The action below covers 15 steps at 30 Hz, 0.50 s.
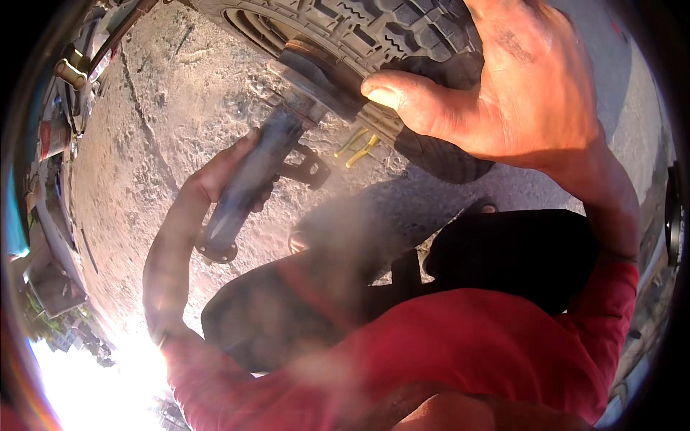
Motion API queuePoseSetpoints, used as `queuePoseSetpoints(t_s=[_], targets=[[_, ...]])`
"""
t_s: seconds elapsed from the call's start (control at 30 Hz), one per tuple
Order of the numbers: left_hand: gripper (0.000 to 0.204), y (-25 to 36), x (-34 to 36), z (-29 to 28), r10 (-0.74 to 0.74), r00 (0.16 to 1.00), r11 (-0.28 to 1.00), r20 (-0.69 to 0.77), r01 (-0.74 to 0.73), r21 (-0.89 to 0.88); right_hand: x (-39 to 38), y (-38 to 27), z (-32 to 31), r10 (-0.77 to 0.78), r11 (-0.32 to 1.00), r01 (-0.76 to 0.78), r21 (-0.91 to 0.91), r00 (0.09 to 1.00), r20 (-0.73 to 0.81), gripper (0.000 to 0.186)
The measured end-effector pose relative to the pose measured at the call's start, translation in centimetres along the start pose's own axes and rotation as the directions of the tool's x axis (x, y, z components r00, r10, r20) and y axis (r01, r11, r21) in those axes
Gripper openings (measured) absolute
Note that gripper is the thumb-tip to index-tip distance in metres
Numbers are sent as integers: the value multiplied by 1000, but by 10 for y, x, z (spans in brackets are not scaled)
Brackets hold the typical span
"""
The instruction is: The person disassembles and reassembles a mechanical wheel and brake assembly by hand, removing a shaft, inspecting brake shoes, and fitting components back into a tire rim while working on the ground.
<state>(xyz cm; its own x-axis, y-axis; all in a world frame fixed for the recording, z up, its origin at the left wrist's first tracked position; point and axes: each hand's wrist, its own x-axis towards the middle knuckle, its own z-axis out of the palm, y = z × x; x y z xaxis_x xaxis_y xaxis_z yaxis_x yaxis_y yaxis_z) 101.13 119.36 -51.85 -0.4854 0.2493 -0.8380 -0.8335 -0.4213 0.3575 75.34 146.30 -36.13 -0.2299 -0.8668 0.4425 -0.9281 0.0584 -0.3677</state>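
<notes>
A black knobbly tyre (374, 36) fills the top of the view, lifted off the ground. My right hand (503, 86) grips its tread from the right, thumb pressed on the tyre's edge. My left hand (219, 176) is wrapped around a grey metal tube (248, 187) that runs from the wheel's hub down to a round flange at its lower end. A black bracket (305, 169) sticks out from the tube's side.
Rough concrete ground (158, 129) lies below. A yellow tool (357, 147) rests on it under the tyre. Motorbike parts and a handlebar grip (68, 72) stand at the left rim. My red sleeves and dark trousers fill the lower view.
</notes>
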Motion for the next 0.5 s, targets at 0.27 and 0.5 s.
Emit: queuePoseSetpoints(t_s=[0.27, 0.5], targets=[[78, 6, -7, 4, 53, 975, 973, -216, -1, 232, 1, 2, -4, 39, 999, -39, 17, 999, -2, 59], [79, 11, -13, 18, 78, 960, 961, -268, 0, 277, 4, -6, -3, 49, 998, -49, 32, 999, -2, 58]])
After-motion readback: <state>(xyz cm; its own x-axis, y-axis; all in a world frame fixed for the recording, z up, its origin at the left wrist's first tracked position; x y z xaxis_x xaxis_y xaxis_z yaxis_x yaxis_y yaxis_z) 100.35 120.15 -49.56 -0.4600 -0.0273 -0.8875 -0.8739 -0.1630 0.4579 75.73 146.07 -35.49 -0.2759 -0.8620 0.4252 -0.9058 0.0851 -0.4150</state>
